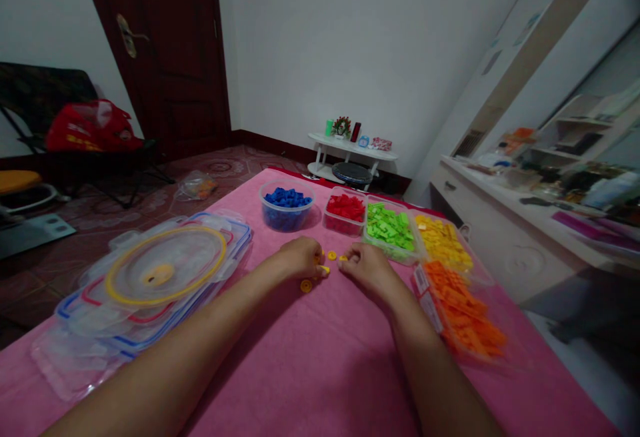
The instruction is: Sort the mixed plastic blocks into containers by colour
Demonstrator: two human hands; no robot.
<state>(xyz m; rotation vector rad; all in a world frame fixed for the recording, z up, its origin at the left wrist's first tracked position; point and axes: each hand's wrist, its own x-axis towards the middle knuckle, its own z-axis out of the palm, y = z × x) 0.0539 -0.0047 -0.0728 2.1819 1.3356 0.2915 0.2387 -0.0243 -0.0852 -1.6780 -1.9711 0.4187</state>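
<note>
My left hand (pixel 303 257) is closed on a small yellow toy piece (pixel 325 269) that pokes out past the fingertips. Just below it, a round yellow wheel-like piece (pixel 306 285) rests on the pink cloth (pixel 320 357). With thumb and fingers pinched, my right hand (pixel 367 265) grips another small yellow piece (pixel 343 259). Between the two hands lies a loose round yellow piece (pixel 332 255). The fingers of my left hand partly cover what it holds, so its exact shape is hidden.
Behind my hands stand a round tub of blue bricks (pixel 287 198) and boxes of red bricks (pixel 346 207), green bricks (pixel 390 225) and yellow bricks (pixel 443 240). Orange bricks (pixel 465 310) fill a box beside my right forearm. Stacked clear lids (pixel 165 270) lie at the left.
</note>
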